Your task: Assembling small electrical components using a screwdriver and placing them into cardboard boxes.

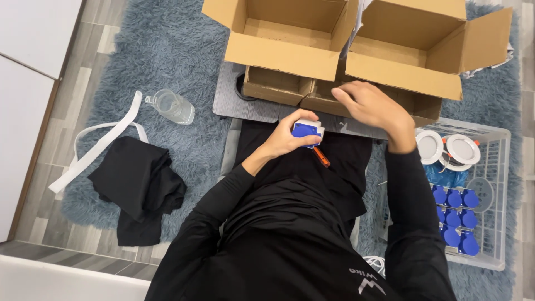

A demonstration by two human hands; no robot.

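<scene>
We see the left hand [284,142] in front of the grey desk [234,103], its fingers [310,117] closed around a small blue and white part [306,129]. From under this part an orange piece [321,158] sticks out toward the person's lap. The part is held just before the near edge of the desk, above the black trousers.

The right hand [370,106] is over the desk, beside the low cardboard tray [276,85] that lies on it. Its fingers [341,93] are bent and rest at the tray's edge; we cannot tell if they hold something, because the back of the hand covers them.

Behind the tray, on the far side of the desk, stand two open cardboard boxes [290,56], side by side.

To the right of the desk there is a white wire basket [499,167] on the blue shaggy rug [167,50]. In the basket lie round white fittings [461,149] and, nearer to the person, a group of blue caps [454,217].

To the left of the desk, on the rug, a clear plastic jar [173,106] lies on its side. Further left and nearer to the person we see a black cloth [139,187] and a white strap [106,139], which touches the cloth.
</scene>
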